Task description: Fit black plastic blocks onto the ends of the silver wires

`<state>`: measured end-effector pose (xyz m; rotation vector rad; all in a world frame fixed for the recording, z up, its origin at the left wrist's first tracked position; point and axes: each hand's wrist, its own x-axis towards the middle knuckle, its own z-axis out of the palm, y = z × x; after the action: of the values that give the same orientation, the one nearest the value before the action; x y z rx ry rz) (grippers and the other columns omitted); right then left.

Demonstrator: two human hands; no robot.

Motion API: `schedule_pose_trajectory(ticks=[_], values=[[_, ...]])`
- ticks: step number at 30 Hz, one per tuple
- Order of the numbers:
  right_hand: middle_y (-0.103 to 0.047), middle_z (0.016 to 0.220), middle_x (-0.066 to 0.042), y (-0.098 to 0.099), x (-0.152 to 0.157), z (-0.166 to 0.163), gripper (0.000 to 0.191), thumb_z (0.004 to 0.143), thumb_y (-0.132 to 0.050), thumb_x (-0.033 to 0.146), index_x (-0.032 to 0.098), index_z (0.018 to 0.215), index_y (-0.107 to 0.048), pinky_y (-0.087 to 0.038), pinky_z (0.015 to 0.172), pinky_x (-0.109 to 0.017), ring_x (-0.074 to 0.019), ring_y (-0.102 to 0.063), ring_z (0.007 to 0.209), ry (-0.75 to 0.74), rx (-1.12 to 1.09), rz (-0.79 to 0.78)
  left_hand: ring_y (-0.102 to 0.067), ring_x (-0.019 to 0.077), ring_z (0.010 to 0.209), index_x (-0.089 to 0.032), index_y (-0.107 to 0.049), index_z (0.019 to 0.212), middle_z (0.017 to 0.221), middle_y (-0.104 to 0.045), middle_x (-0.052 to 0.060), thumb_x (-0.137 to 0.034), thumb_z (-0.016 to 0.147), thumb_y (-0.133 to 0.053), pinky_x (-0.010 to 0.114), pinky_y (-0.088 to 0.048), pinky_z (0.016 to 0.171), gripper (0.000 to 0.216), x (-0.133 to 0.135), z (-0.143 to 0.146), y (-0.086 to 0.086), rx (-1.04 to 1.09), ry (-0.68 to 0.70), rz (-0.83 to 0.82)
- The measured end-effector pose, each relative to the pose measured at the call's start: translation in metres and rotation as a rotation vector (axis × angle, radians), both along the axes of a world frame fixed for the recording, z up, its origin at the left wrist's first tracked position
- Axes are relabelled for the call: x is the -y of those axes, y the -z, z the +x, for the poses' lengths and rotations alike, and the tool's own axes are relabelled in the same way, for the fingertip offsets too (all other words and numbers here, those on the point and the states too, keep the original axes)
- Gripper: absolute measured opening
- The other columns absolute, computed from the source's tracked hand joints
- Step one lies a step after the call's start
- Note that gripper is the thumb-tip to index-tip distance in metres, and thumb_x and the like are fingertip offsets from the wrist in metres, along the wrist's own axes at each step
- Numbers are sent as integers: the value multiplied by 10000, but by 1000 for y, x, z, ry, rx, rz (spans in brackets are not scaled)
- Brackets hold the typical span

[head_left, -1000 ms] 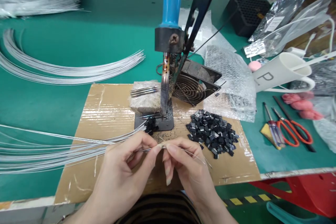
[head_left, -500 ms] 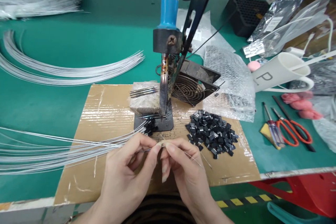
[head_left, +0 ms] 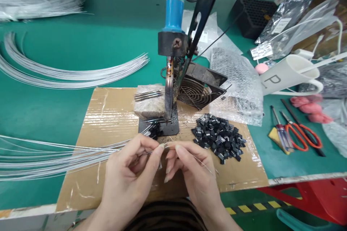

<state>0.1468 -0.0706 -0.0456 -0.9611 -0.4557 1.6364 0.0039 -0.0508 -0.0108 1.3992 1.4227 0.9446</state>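
Item: thin wire [head_left: 206, 165], pinched betw. thumb & forefinger tips of both hands, tips touching.
L hand [head_left: 130, 175]: closed on wire, other fingers curled.
R hand [head_left: 193, 175]: same pinch; wire tail pokes out to its R.
Wire bundle [head_left: 54, 155]: fans out L of L hand.
Black parts pile [head_left: 217, 137]: just beyond R hand, on cardboard [head_left: 108, 115].

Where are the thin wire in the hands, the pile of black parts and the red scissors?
thin wire [head_left: 204, 164], head view, free stretch past the pinch.
pile of black parts [head_left: 218, 138], head view, middle of the heap.
red scissors [head_left: 292, 126], head view, pivot where the handles meet.
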Motion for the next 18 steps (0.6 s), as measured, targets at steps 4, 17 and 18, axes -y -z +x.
schedule_pose_trajectory(ticks=[4, 17, 18], values=[[-765, 703, -6, 3, 1, -1, 127, 912, -822, 321, 205, 949, -856, -637, 540, -215, -111, -693, 538, -3, 44, 3, -533, 77, 492, -207, -688, 789, 620, -655, -40, -324, 929, -704, 165, -431, 474, 183, 2, 5, -4, 8, -86, -43], [-750, 660, 12, -1, 2, -1, 109, 917, -823, 293, 189, 893, -841, -615, 510, -170, -79, -672, 487, -14, 14, -7, -550, 104, 516, -213, -696, 773, 613, -655, -30, -329, 939, -672, 214, -386, 484, 204, 4, 3, -5, -60, -39, -39], [-749, 653, 12, -1, 2, -1, 113, 915, -824, 294, 186, 886, -838, -612, 506, -172, -81, -671, 481, -13, 16, -10, -547, 104, 514, -214, -693, 773, 611, -656, -30, -334, 941, -673, 212, -386, 481, 207, 5, 3, -5, -59, -44, -39]])
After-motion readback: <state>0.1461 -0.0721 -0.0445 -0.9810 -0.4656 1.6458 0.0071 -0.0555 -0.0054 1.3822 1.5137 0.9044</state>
